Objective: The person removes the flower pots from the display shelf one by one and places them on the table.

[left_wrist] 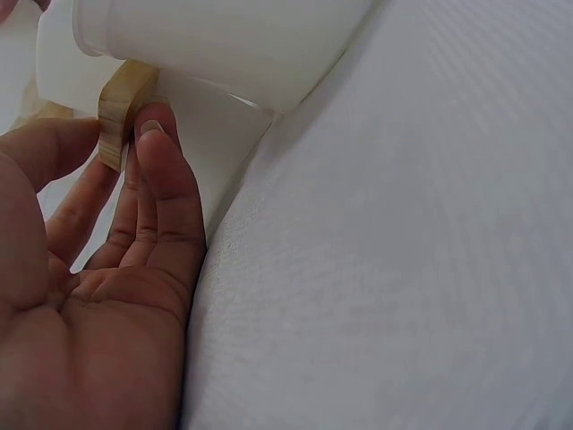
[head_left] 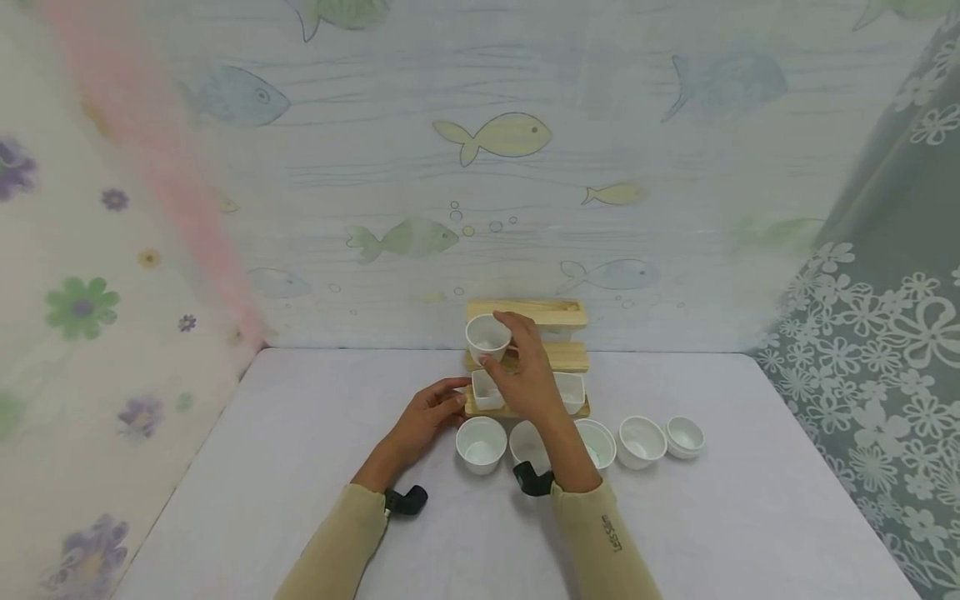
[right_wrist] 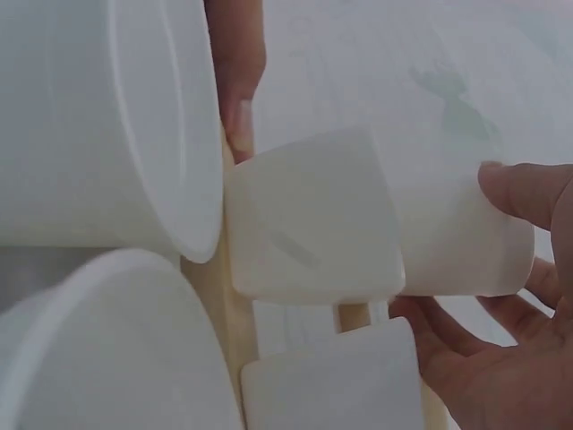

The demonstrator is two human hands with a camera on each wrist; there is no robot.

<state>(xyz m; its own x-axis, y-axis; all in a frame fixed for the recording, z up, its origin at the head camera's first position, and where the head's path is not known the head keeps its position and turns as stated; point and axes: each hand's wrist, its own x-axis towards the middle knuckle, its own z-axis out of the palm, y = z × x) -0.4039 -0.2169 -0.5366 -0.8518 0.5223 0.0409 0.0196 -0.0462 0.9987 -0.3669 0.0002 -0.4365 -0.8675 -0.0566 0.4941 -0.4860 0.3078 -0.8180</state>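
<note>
Your right hand (head_left: pixel 525 371) hides the middle of the rack (head_left: pixel 567 357); your right forearm (head_left: pixel 573 454) covers part of one of the bowls (head_left: pixel 482 443). Right hand pinches the cup (head_left: pixel 488 333) over the rack's left part; contact between them cannot be told. Left hand (head_left: pixel 423 423) grips the rack's near left end. Square dishes (head_left: pixel 572 392) sit on the near tier. Bowls line its near side, running right. Wall (head_left: pixel 360 183) stands just beyond; table (head_left: pixel 300 467) stretches left to its edge.

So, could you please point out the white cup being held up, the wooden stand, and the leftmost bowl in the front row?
White cup (head_left: pixel 487 334), head view: on its inside.
Wooden stand (head_left: pixel 568 357), head view: on its middle tier, right part.
Leftmost bowl (head_left: pixel 482 442), head view: on its inside.
</note>
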